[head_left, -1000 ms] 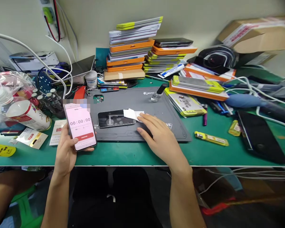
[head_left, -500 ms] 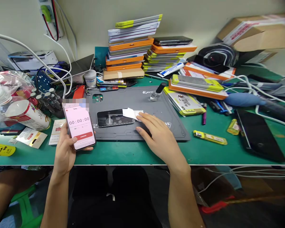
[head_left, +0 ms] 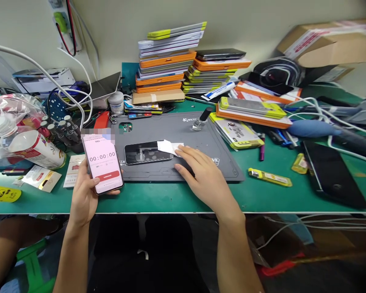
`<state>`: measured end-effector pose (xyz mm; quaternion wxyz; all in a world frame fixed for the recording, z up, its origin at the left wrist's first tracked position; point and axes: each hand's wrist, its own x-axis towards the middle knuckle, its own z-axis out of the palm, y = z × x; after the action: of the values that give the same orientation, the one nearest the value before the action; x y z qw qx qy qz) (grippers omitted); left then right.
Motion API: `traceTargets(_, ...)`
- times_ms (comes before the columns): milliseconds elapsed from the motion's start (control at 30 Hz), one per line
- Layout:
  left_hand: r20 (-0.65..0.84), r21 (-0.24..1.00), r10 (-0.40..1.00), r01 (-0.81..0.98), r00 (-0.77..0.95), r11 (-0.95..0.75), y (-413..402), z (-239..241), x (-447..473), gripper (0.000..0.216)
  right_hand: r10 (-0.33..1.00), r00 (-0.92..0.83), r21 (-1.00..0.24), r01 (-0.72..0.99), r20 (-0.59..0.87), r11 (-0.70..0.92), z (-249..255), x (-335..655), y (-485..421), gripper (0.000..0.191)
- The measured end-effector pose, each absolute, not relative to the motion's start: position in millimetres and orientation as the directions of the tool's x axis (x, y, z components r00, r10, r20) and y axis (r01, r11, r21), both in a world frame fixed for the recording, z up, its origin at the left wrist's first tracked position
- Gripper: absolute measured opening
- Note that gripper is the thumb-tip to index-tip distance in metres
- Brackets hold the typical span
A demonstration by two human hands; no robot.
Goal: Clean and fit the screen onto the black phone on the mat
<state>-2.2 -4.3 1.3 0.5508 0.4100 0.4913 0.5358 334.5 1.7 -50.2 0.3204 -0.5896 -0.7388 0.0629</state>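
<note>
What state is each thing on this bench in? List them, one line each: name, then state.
Lit phone: screen on, showing 00:00:00, gripped in left hand.
Dark phone: screen off, flat on grey mat.
White wipe: over dark phone's right end, touched by right hand.
Small bottle: upright, capped.
Paper cup: on its side.

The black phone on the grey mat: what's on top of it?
A white wipe lies on the right end of the black phone, touched by the right hand. That end is hidden under it; the rest of the screen is uncovered.
</note>
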Motion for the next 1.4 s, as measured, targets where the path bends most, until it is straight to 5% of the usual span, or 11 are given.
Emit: traceTargets(1400,-0.082,0.98,0.994,-0.19,-0.074,0.066,-4.3,3.0,1.4,0.084,0.904,-0.126,-0.453,0.832,0.409,0.32,-49.7,336.0,3.2,0.055)
